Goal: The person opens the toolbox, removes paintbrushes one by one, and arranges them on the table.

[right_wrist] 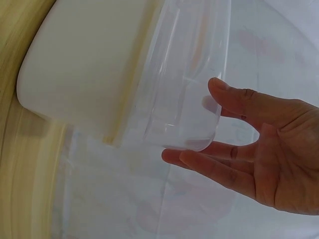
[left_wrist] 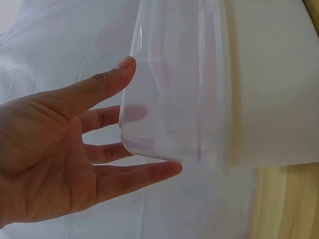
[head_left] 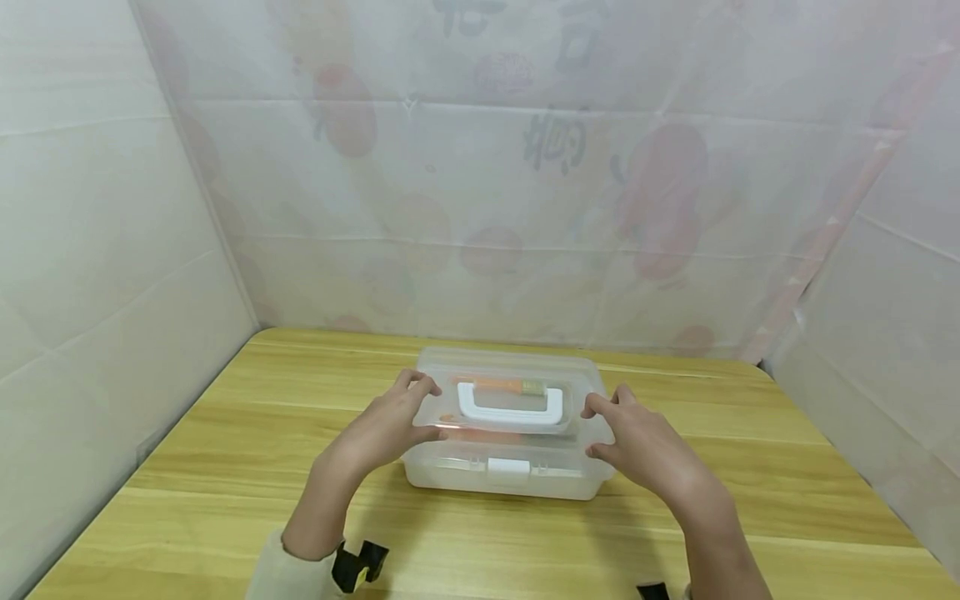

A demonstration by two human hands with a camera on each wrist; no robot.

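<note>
Both hands bracket the clear lid of a translucent storage box: the left hand sits at the lid's nine o'clock end with its thumb on the front corner and its fingers over the top edge, and the right hand mirrors it at three o'clock. In the left wrist view the left hand is spread, its thumb laid against the lid's rounded corner and its fingers nearly straight beside and under the rim; the right wrist view shows the right hand likewise, fingers extended along the lid's edge with no curl around it. So neither hand clamps the lid; each touches it with relaxed, mostly straight fingers. The box rests on the wooden table, at the centre of the tabletop, directly at twelve o'clock from the person. Its long axis runs from nine to three o'clock, and the white latch on its front wall faces six o'clock. A white handle lies flat on the lid, along the same axis. Orange items show dimly through the plastic.
</note>
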